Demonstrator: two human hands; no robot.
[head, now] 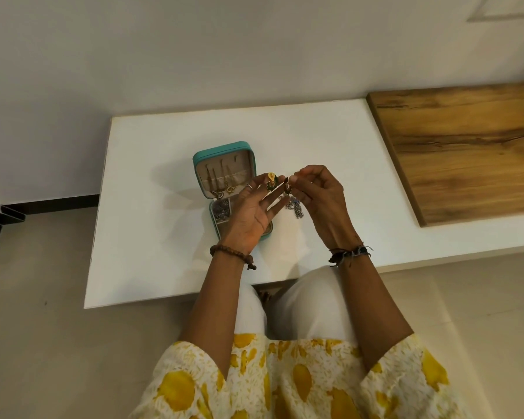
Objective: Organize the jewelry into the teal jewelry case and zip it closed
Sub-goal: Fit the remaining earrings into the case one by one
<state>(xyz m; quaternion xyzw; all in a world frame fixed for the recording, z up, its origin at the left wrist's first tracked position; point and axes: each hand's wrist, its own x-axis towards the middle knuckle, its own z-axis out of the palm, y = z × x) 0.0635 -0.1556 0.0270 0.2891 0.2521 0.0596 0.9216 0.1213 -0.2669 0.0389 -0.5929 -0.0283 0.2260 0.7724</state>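
The teal zip-around jewelry case (224,152) lies open on the white rectangular tabletop (152,243), its lid tilted back on the far side with thin chains and two small pendants (226,190) hanging against the beige lining. In the case's base, silvery pieces (221,210) fill one compartment.

Above the case's near right corner, the left hand (251,213) is raised palm-up with fingers mostly straight and spread, a small gold and green ornament (272,180) resting at its fingertips. Just right of the case, the right hand (318,201) has its fingers curled, pinching a small dark earring (287,189). Beneath it, beside the case, a cluster of silver and blue jewelry (295,207) is partly hidden. Well right of the case lies a brown wooden board (466,152).
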